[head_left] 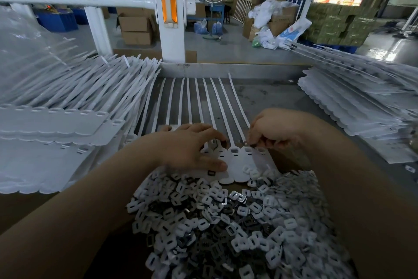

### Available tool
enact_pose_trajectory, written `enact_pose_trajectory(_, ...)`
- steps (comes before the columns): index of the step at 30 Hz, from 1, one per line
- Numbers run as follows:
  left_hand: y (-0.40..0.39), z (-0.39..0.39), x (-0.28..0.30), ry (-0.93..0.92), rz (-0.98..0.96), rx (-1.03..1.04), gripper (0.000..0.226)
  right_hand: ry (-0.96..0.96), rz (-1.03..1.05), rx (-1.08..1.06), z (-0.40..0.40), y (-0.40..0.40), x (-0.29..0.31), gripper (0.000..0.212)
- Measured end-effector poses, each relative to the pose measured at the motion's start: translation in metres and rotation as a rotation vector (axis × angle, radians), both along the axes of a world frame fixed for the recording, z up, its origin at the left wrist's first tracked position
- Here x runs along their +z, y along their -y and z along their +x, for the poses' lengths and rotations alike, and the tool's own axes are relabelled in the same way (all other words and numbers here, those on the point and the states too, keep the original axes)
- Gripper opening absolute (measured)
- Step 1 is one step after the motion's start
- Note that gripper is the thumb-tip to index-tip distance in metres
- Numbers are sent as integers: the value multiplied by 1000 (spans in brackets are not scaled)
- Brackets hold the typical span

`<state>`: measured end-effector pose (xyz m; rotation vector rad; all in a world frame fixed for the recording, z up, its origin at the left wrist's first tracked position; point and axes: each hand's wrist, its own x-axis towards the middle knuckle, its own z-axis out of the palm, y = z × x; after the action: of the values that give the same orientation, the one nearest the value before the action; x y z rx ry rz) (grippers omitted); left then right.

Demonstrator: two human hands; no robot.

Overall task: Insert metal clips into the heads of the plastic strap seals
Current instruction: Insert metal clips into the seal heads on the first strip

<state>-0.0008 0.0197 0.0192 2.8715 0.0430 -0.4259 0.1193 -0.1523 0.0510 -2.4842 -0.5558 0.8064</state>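
Basically, right hand (274,128) curled, pinching something small, likely a clip, directly over the seal heads (239,154); straps run away from it. Left hand (192,147) pins the row alongside.

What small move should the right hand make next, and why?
Probably press the clip down into the seal head beneath it. The right hand pinches something small just above that open head, while the left hand rests on the row of seals, steadying it.
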Motion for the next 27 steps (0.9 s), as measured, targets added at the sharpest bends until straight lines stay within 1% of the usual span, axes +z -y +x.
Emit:
enact_pose_trajectory(3,-2,-2,1,-20,-8,-11,81,-21,-6,19,1,2,0,19)
enact_pose_trajectory(6,-3,-1,-1,-21,-7,-12,80,-17,-23,36,4,4,-2,26)
enact_pose_trajectory(11,-2,0,1,-32,-10,-13,79,-18,-42,55,9,5,-5,28)
enact_pose_trajectory(16,-2,-1,2,-33,-19,-10,77,-2,-88,94,10,4,-4,13)
enact_pose_trajectory(23,-1,-1,0,-24,-20,-17,71,-15,-63,96,6,5,-4,10)
enact_pose_trajectory(27,-1,-1,-1,-22,-14,-16,73,-25,-57,97,5,6,-3,13)
